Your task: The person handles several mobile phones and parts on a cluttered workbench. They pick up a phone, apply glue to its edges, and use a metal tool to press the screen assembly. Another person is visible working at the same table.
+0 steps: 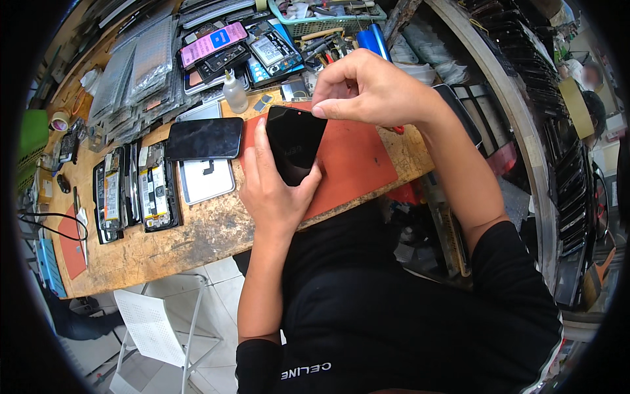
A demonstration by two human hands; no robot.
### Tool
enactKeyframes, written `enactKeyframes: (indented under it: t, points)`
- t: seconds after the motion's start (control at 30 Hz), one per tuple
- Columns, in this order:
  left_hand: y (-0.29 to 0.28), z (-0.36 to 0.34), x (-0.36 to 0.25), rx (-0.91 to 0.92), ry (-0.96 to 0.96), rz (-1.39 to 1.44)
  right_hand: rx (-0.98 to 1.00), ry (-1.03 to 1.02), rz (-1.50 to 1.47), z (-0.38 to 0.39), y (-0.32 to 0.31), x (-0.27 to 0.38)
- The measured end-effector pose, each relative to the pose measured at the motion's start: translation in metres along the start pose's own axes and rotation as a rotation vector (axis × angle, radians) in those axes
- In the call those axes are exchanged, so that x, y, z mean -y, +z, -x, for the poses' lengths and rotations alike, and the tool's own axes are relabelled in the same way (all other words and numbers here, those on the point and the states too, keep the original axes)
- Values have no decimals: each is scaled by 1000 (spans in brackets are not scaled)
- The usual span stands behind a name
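Observation:
My left hand is wrapped round a dark phone screen, fingers along its left edge and thumb at its lower right. The screen is tilted above an orange-red work mat. At its upper right corner, my right hand pinches with thumb and forefinger. Whether a thin film or only the corner lies in that pinch is too small to tell. Left of the screen, a black phone rests across a pale phone back. A clear dropper bottle stands just behind.
Opened phones with bare batteries lie at the left. Bubble-wrap packets are piled behind them. A phone with a pink screen tops another stack, near a green basket. A white folding chair stands below the wooden table.

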State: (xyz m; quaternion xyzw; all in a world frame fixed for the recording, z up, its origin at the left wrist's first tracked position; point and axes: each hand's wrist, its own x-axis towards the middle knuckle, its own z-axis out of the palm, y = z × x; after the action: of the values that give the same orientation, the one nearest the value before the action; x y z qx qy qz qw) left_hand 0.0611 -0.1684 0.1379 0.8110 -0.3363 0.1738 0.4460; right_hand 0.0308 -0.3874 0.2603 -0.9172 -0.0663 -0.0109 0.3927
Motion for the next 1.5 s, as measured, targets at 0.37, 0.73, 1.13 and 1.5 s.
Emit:
enactKeyframes:
  t: [0.37,0.73,1.13,1.5]
  points:
    - [3,-5,4,-38,78,-11,-276,55,-366,8,39,-17]
    - [3,-4,0,-13,51,-61,-204,119,-419,8,35,-22]
    - [4,-6,4,71,63,-10,-80,124,-320,10,18,-34]
    - [4,-3,-1,99,53,-74,-250,182,-494,21,44,-42]
